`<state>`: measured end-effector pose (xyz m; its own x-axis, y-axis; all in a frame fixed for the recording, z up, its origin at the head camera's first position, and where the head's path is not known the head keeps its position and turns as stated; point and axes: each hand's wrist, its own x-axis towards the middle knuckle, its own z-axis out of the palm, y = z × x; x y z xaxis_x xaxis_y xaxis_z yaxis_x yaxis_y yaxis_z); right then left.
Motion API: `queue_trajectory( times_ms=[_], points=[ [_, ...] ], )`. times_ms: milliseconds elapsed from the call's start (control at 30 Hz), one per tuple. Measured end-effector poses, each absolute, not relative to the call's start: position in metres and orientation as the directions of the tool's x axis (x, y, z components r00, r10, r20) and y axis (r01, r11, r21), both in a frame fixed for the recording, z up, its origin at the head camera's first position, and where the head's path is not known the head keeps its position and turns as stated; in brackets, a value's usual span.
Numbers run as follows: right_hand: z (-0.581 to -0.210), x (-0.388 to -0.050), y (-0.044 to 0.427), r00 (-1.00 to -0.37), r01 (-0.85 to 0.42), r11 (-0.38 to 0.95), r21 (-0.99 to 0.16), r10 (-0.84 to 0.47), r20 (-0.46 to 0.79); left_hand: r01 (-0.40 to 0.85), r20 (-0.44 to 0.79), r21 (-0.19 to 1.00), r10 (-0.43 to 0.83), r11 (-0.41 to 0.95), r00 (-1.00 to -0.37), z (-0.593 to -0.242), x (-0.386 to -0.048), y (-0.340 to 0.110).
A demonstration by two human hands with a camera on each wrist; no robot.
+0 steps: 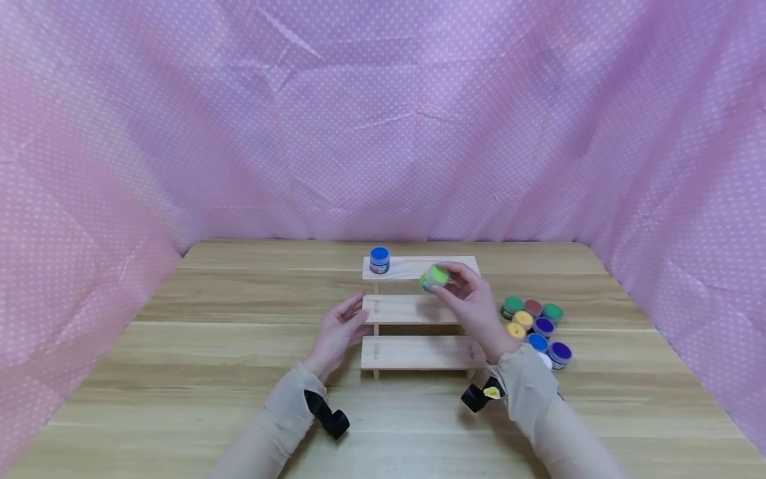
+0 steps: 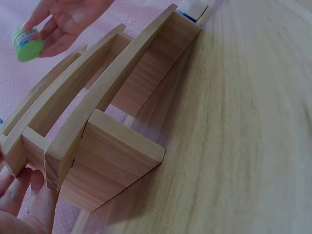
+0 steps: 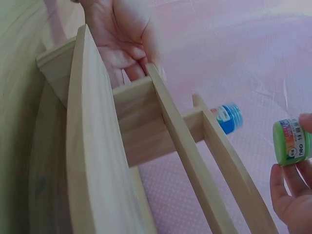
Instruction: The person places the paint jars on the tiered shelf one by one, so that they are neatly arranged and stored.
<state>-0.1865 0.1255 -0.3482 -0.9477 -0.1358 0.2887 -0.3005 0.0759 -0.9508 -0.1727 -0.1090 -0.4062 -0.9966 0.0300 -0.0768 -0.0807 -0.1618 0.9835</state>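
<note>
A three-tier wooden step rack (image 1: pixel 413 352) stands on the table. My left hand (image 1: pixel 336 332) holds the left end of its middle shelf, thumb on top and fingers lower down. Over the gap between the top and middle shelves, my right hand (image 1: pixel 473 303) pinches a small light-green paint jar (image 1: pixel 432 279), tilted and clear of the rack. In the right wrist view the label of that green jar (image 3: pixel 288 142) faces the camera. One blue paint jar (image 1: pixel 380 261) stands at the left end of the top shelf.
Right of the rack, several paint jars with green, brown, yellow, blue and purple lids (image 1: pixel 543 326) are grouped on the table (image 1: pixel 179 372). A white-topped jar (image 1: pixel 545 360) is partly hidden by the right sleeve. Pink dotted cloth (image 1: pixel 383 133) hangs behind the table.
</note>
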Motion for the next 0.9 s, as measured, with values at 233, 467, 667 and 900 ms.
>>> queue_trajectory(
  times_ms=[233, 467, 667, 900],
  points=[
    [-0.350, -0.193, 0.109, -0.915, -0.383, 0.068, -0.921, -0.166, 0.369, -0.088, -0.086, 0.983, 0.020, -0.162, -0.996, -0.409, -0.172, -0.111],
    [-0.342, -0.203, 0.106, -0.903, -0.415, 0.094, -0.905, -0.162, 0.397, -0.070, -0.064, 0.984, 0.038, -0.162, -0.997, -0.408, -0.175, -0.108],
    [-0.333, -0.215, 0.103, -0.900, -0.422, 0.148, -0.894, -0.189, 0.393, -0.069, -0.066, 0.983, 0.019, -0.172, -0.998, -0.409, -0.176, -0.108],
    [-0.334, -0.225, 0.103, -0.908, -0.395, 0.205, -0.896, -0.235, 0.347, -0.073, -0.070, 0.982, 0.022, -0.172, -0.997, -0.410, -0.174, -0.106]
  ],
)
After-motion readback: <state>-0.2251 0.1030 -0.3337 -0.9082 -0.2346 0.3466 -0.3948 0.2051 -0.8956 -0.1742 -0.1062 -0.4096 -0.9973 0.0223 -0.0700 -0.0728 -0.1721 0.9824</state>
